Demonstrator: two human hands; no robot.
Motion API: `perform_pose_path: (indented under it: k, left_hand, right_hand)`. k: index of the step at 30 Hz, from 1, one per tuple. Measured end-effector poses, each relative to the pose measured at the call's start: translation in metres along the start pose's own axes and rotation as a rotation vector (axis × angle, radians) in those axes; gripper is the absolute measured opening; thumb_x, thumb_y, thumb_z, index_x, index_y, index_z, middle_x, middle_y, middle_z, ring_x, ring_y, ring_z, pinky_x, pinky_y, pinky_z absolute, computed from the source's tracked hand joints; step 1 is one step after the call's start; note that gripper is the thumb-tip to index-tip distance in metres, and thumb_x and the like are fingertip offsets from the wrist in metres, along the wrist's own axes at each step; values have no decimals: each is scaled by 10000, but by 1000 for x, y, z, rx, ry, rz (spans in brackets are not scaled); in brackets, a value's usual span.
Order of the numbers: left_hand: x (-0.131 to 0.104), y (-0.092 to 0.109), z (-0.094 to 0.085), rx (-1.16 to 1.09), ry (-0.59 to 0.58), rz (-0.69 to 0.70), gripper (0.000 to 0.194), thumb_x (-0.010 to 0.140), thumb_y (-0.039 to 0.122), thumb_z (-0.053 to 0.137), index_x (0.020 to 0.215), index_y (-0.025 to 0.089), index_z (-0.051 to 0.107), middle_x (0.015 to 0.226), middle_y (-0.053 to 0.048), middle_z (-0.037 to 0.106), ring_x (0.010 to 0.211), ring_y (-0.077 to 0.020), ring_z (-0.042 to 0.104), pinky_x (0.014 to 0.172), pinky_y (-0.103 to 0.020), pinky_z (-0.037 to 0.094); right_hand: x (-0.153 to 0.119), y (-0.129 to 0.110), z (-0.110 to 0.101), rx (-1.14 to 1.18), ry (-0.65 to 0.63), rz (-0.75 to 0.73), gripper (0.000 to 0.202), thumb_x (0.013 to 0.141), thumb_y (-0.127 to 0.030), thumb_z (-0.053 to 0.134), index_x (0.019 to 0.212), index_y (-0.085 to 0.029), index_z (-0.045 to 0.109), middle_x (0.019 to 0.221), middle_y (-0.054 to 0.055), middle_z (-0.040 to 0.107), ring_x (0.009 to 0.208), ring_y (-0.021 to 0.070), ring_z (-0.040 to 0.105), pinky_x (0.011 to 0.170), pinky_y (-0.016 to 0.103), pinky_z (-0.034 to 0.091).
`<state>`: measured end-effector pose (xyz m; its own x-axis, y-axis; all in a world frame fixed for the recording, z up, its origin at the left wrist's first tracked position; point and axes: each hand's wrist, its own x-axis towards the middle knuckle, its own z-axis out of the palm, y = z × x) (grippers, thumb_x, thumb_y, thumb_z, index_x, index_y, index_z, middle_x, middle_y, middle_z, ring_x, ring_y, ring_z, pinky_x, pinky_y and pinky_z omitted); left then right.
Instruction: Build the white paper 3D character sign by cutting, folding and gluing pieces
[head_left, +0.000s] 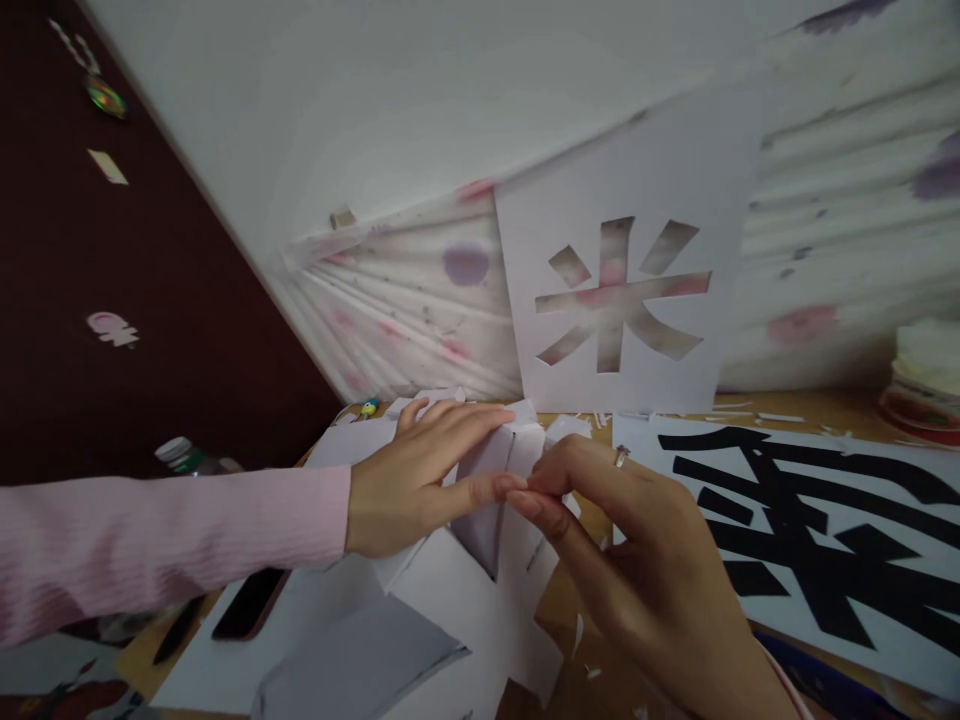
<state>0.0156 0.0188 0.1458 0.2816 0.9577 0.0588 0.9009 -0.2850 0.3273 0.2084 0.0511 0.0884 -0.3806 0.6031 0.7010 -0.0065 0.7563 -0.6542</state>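
Observation:
My left hand (427, 480) lies flat with fingers stretched out over pieces of cut and folded white paper (469, 590) that bear dark line marks. Its thumb points right, toward the fingertips of my right hand (637, 550). Thumb and index finger of the right hand are pinched together right at the tip of my left thumb, above the paper. Whatever sits in that pinch, if anything, is too small to make out. A ring shows on one right finger.
Against the wall leans a white sheet (581, 210) with a cut-out character. Bold black strokes cover another sheet (645, 455) at right. A phone (247, 605) and a capped bottle (180, 455) are at left, a tub (926, 385) at far right. Paper scraps litter the wooden table (592, 625).

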Motion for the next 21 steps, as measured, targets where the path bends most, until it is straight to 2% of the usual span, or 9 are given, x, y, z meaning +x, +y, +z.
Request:
perform_pose_path:
  k: [2, 5, 8, 10, 16, 18, 21]
  left_hand:
    - [0, 0, 0, -2, 5, 5, 658, 909, 718, 336, 1410, 308, 452, 1489, -60, 496, 1396, -290, 366, 1186, -597, 131]
    - [-1, -1, -1, 1, 8, 3, 710, 889, 750, 320, 1415, 292, 452, 1479, -68, 502, 1388, -301, 375, 1178, -593, 155]
    - [-1, -3, -2, -6, -8, -3, 723, 889, 750, 320, 1428, 281, 434, 1504, -69, 471, 1406, -303, 345, 1179, -572, 156]
    - [-2, -5, -2, -9, -23, 0, 715, 902, 737, 313, 1435, 274, 425, 1515, -69, 458, 1406, -294, 334, 1177, -550, 160]
    - [-5, -4, -2, -36, -14, -15, 655, 950, 684, 228, 1443, 294, 413, 1516, -38, 461, 1399, -259, 340, 1200, -524, 67]
    - [-6, -3, -3, -39, -15, -14, 646, 960, 669, 223, 1446, 288, 411, 1520, -33, 457, 1399, -254, 341, 1201, -514, 77]
    - [-7, -2, -3, -39, -14, -15, 608, 976, 635, 251, 1447, 288, 414, 1525, -27, 452, 1406, -255, 334, 1199, -514, 92]
  right_hand:
    - [-1, 2, -2, 58, 44, 28, 226, 940, -212, 574, 718, -209, 532, 656, -64, 545, 608, 90, 513, 584, 232, 387]
    - [-2, 8, -6, 106, 214, 124, 227, 934, -246, 608, 718, -222, 545, 655, -68, 539, 615, 95, 505, 581, 231, 384]
    - [-3, 12, -11, 68, 350, 188, 202, 887, -274, 689, 711, -228, 599, 676, -62, 593, 620, 100, 518, 584, 233, 389]
    - [-3, 13, -13, 34, 435, 205, 224, 863, -293, 714, 683, -226, 599, 646, -62, 581, 585, 99, 490, 554, 238, 370]
    - [0, 11, -13, -12, 669, 263, 467, 962, -329, 546, 524, -227, 423, 525, -46, 400, 517, 122, 358, 502, 288, 276]
    - [0, 10, -13, -56, 666, 294, 498, 936, -399, 592, 488, -230, 456, 479, -45, 408, 475, 119, 358, 483, 292, 278]
    - [0, 11, -14, -131, 528, 328, 395, 876, -431, 668, 544, -223, 613, 497, -36, 538, 476, 123, 451, 485, 279, 337]
